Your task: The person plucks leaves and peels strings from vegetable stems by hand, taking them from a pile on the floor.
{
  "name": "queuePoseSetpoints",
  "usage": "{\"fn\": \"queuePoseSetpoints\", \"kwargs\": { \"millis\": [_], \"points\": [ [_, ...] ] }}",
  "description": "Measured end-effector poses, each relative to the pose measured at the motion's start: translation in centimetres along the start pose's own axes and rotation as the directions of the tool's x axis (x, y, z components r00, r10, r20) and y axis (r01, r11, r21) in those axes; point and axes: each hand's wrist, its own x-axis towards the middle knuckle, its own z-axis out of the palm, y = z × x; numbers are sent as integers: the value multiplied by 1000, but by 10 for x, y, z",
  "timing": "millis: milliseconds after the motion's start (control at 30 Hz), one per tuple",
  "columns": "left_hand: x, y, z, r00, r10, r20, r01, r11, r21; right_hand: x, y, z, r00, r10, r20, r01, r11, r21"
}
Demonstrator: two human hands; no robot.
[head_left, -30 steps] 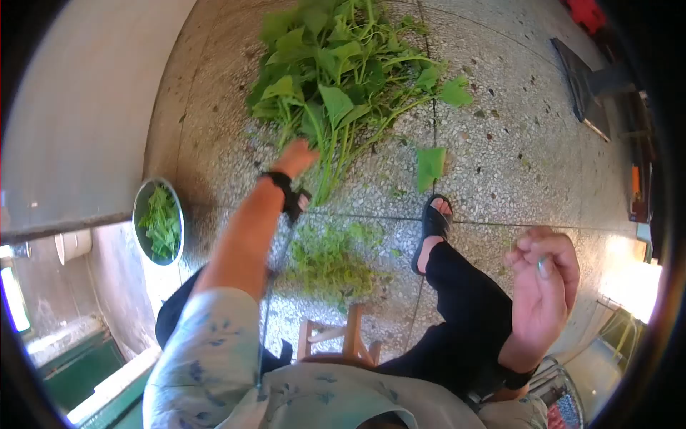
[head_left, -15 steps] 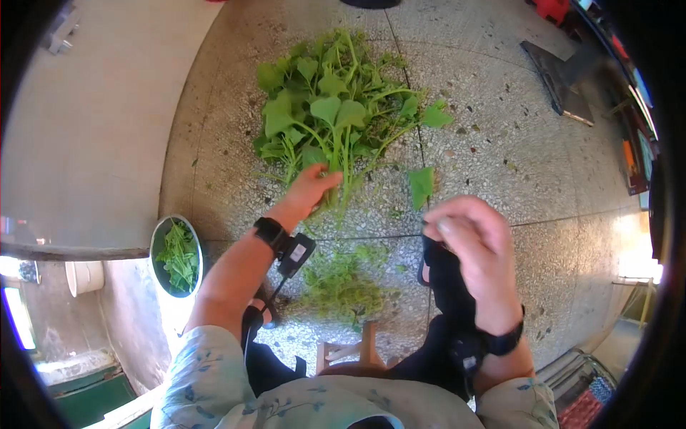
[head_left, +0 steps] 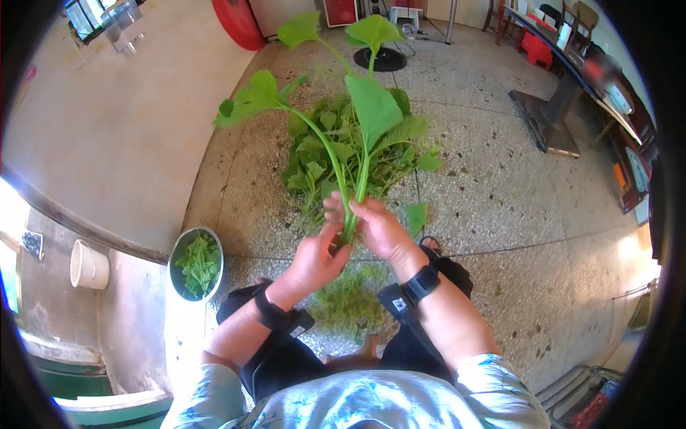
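A leafy green vine sprig [head_left: 374, 114] with several broad leaves rises upright in front of me. My left hand [head_left: 318, 256] is closed around the bottom of its stems. Just to the right, my right hand [head_left: 382, 229] pinches the same stems a little higher, its fingers partly hidden behind them. Beyond the hands, a heap of leafy greens [head_left: 307, 171] spreads over the speckled floor. One loose leaf [head_left: 417, 218] lies right of the heap. Below my hands, thin green trimmings [head_left: 346, 300] are scattered between my legs.
At the left stands a metal bowl [head_left: 221, 270] with picked greens [head_left: 200, 264] in it. A pale table [head_left: 143, 129] fills the upper left. Farther off are a white bucket [head_left: 89, 264], a round black base [head_left: 382, 60] and a table foot [head_left: 543, 129] at the right.
My left hand has lifted the sprig from the heap and drawn it back toward me. My right hand has come in from the right and taken hold of its stems. The view has tilted up.
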Motion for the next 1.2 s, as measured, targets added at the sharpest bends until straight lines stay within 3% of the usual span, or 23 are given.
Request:
{"fn": "queuePoseSetpoints", "kwargs": {
  "millis": [33, 100, 167, 200, 233, 267, 300, 333, 400, 467, 500, 567, 633, 700, 733, 767, 833, 967, 1033, 1100, 1200],
  "points": [
    [-1, 0, 1, 979, 162, -122, -116, 940, 321, 0, 2, 1, 999, 34, 39, -35, 999, 23],
    [-3, 1, 0, 975, 152, -161, -89, 934, 345, 0, 6, 1, 999, 17, 49, -17, 1000, 2],
    [-4, -7, 0, 991, 73, -111, -35, 950, 310, 4, 14, -4, 997, -65, -38, 56, 978, -200],
    [-4, -16, 1, 992, 64, -109, -29, 954, 298, 2, 12, -1, 998, -40, -56, 30, 985, -169],
    [-5, -28, 1, 999, -41, -8, 40, 995, -92, 1, 10, 0, 997, -21, -69, 9, 985, -170],
    [-7, -38, 1, 988, -101, 118, 145, 876, -461, 1, 6, 0, 998, -5, -70, -7, 983, -181],
    [-7, -42, -2, 988, -89, 130, 144, 845, -516, 3, 5, -2, 998, 13, -69, -26, 981, -191],
    [-9, -48, -5, 982, -107, 152, 166, 874, -457, 7, 7, -8, 999, -30, -22, 23, 959, -281],
    [-7, -53, -12, 977, -131, 169, 190, 893, -409, 10, 2, -8, 1000, -13, -12, 9, 959, -284],
    [-6, -43, -23, 926, -110, 361, 215, 940, -264, 10, -3, -3, 1000, -2, 20, 7, 968, -251],
    [-7, -38, -28, 929, -109, 355, 215, 937, -274, 11, -6, 0, 1000, 6, 22, 0, 966, -258],
    [-6, -30, -34, 774, -139, 618, 569, 581, -581, 10, -11, 2, 989, 51, 138, -12, 963, -271],
    [-8, -29, -31, 779, -133, 612, 584, 509, -632, 11, -13, 2, 981, 98, 170, -51, 964, -261],
    [-9, -31, -20, 838, -179, 516, 418, 817, -396, 12, -11, 2, 977, 104, 185, -39, 944, -329],
    [-11, -29, -17, 903, -155, 402, 329, 851, -409, 12, -9, 9, 995, 58, 79, -26, 931, -365],
    [-10, -28, -14, 902, -157, 402, 330, 850, -411, 15, -4, 3, 995, 61, 78, -29, 931, -365],
    [-12, -31, -10, 913, -327, 245, 406, 794, -453, 22, 8, -8, 983, -117, -141, -24, 683, -730],
    [-5, -46, -6, 913, -382, 144, 391, 719, -575, 17, 10, -4, 938, -247, -242, 36, 766, -642],
    [-3, -45, -7, 905, -403, 138, 396, 675, -623, 17, 9, -3, 929, -219, -298, 16, 829, -559],
    [-2, -44, -10, 892, -427, 151, 410, 621, -668, 17, 9, -10, 882, -190, -432, 49, 947, -317],
    [-2, -40, -9, 893, -433, 126, 371, 548, -750, 16, 9, -17, 850, -191, -491, 86, 970, -229]
  ]
}}
